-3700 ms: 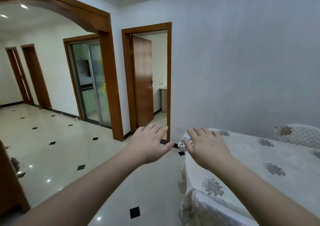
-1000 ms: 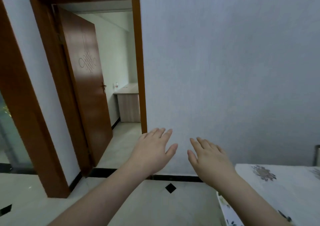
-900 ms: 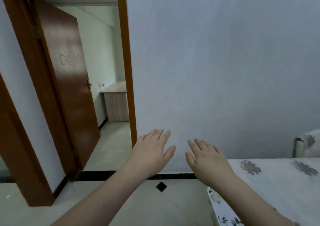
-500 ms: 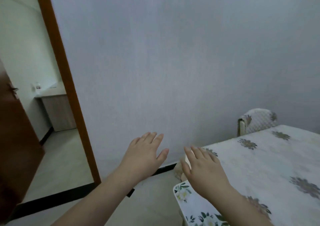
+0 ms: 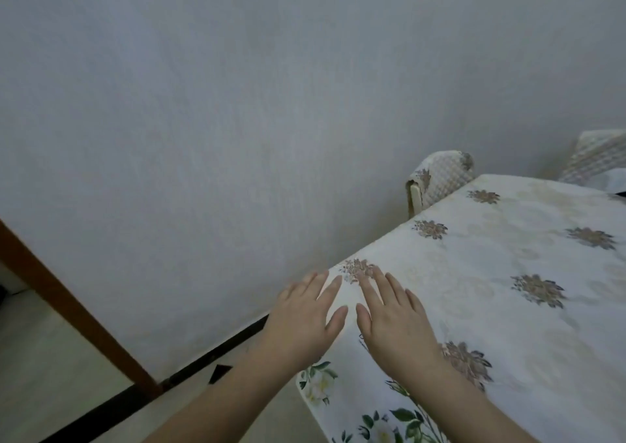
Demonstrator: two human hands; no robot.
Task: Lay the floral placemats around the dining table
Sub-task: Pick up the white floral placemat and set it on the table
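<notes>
Head view, 1 frame. Camera tilted, so the room leans to the right.

Room: pale grey-white textured wall (image 5: pixel 237 120) fills the upper two-thirds. Along its foot runs a black skirting band (image 5: pixel 216 351). A brown wooden door-frame post (image 5: pixel 71 310) crosses the lower left on a slant, with pale glossy floor tile (image 5: pixel 50 375) on either side of its base. 1 small black diamond inlay (image 5: pixel 219 373) sits in the floor just beside the skirting.

Surface: dining table under a white tablecloth printed with brown-gold flower clusters (image 5: pixel 528 307), occupying the right and lower right. Cloth lies flat on top; the near corner is under the hands. Behind the far edge stand 2 chair backs in cream quilted covers, 1 nearer the wall (image 5: pixel 440 178) and 1 cut by the right border (image 5: pixel 599 158).

Task item: white placemat with green leaves and cream blossoms (image 5: pixel 352 408), lying on the near corner of the table, its rounded corner hanging slightly past the edge at lower centre. Most of it is hidden by the forearms and the bottom border.

Hands: left hand (image 5: pixel 301 327) palm-down, fingers straight and spread, gripping nothing, at the table's corner. Right hand (image 5: pixel 396 327) likewise flat and spread over the cloth, holding nothing. Thumbs nearly meet. Cannot tell whether either palm touches the surface.
</notes>
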